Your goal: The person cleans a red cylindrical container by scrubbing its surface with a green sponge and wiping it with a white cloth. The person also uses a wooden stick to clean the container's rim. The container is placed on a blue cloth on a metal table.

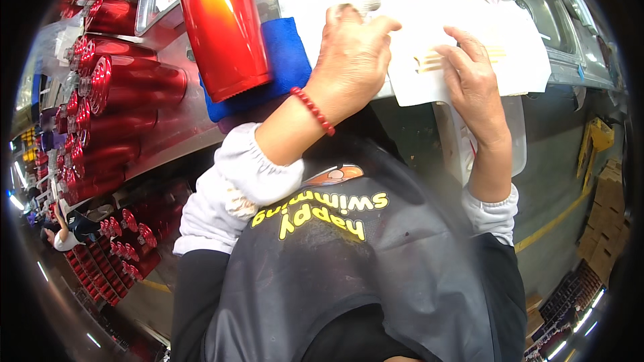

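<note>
My left hand (352, 55), with a red bead bracelet at its wrist, has bent fingers over the left part of some bright white sheets (523, 55). Something pale and greyish lies at its fingertips, too overexposed to name. My right hand (468, 65) rests with spread, curved fingers on the sheets, by a tan striped print. Whether either hand pinches a sheet, I cannot tell. Left of my left hand, a glossy red metal cylindrical vessel (226, 30) lies on its side on a folded blue cloth (289, 50).
Many red vessels (141, 83) crowd the metal bench at the left. A clear plastic tray (146, 10) stands at the upper left, a metal sink (548, 15) at the upper right. A white bin (515, 136) is below the bench edge. A co-worker (65, 239) is far left; cardboard boxes (604, 211) stand right.
</note>
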Motion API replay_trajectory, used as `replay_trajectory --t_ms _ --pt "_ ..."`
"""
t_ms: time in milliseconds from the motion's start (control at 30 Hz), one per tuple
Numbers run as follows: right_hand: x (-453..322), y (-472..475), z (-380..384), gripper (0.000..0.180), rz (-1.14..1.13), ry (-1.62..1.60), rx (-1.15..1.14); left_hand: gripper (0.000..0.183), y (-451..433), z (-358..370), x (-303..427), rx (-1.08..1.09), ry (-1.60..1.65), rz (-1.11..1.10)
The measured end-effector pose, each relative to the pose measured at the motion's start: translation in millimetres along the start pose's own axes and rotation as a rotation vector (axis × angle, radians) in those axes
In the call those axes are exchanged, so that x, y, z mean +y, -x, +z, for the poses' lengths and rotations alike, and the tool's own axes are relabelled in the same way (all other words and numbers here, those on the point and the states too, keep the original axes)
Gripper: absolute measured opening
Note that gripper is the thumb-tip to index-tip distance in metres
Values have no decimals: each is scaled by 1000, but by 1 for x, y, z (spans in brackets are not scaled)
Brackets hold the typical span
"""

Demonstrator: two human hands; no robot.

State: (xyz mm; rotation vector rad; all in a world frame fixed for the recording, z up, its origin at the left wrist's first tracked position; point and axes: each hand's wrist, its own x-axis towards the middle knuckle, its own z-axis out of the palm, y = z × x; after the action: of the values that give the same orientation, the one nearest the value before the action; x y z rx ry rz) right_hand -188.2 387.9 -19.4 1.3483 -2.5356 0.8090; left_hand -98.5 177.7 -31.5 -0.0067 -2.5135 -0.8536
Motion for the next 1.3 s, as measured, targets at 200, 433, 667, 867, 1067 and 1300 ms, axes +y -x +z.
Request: replay_trajectory --t_ms 200,433,667,867,1067,1300 --pt "1 8 6 18 12 -8 109 24 1 31 12 -71 -228 265" --pt "1 10 6 23 -25 -73 93 15 -3 31 17 -87 -349 350" --pt "-6 5 13 20 -43 -94 129 15 -8 19 31 -42 -251 285" --pt "-1 1 3 17 -147 -62 295 18 -8 12 32 -220 348 -63" --pt "1 1 -5 20 -181 -46 367 21 -12 3 31 -418 524 -161" --pt "4 1 -29 31 -57 -204 111 10 -13 -17 42 -223 176 19"
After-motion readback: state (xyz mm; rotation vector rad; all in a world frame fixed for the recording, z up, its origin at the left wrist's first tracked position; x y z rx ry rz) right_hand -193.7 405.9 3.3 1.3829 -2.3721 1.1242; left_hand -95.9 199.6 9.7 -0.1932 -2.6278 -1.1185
